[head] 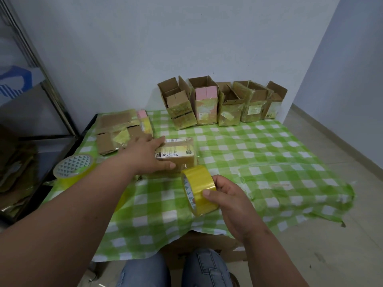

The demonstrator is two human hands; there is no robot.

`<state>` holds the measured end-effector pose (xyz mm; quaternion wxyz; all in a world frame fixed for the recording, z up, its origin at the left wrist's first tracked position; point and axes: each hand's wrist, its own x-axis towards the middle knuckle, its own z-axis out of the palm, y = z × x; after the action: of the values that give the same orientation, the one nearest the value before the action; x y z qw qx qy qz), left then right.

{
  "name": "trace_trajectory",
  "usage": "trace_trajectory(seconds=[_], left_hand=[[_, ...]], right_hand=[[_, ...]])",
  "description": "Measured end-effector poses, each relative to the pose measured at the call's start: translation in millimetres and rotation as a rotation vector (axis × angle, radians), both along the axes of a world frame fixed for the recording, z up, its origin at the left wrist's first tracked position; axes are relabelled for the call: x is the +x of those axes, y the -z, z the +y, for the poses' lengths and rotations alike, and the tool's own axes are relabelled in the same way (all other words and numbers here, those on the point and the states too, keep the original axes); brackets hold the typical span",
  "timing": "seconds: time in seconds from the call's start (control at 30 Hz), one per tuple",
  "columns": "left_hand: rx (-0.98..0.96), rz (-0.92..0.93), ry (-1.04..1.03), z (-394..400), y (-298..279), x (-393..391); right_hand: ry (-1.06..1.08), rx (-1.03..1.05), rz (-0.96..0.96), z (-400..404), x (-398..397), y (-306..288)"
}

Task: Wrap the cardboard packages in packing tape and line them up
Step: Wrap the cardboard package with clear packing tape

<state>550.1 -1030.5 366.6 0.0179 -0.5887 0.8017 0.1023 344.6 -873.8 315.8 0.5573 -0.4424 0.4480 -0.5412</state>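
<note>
A small cardboard package with a printed label lies flat in the middle of the green checked table. My left hand grips its left end, fingers over the top and thumb along the near side. Just in front of it my right hand holds a yellow tape roll upright, thumb on its outer face. A strip of tape appears to run from the roll to the package. Several taped open-topped boxes stand in a row against the back wall.
A second tape roll lies at the table's left edge. Flattened cardboard pieces and a small box with a pink insert lie at the back left. A metal shelf frame stands to the left. The tablecloth hangs crumpled at the right.
</note>
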Motion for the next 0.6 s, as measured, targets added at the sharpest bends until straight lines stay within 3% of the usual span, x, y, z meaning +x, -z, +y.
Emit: trace_trajectory(seconds=[0.1, 0.37, 0.5, 0.6], left_hand=[[0.081, 0.141, -0.005, 2.3, 2.9, 2.4], [0.078, 0.457, 0.100, -3.3, -11.3, 12.5], [0.113, 0.376, 0.223, -16.9, -21.9, 9.9], [0.117, 0.290, 0.200, -22.7, -18.3, 3.8]], right_hand=[[0.023, 0.004, -0.028, -3.5, 2.0, 0.7], [0.064, -0.044, -0.022, -5.4, 8.0, -1.3], [0.050, -0.058, -0.007, -5.1, 23.5, -5.0], [0.064, -0.058, 0.071, -5.8, 40.4, -4.4]])
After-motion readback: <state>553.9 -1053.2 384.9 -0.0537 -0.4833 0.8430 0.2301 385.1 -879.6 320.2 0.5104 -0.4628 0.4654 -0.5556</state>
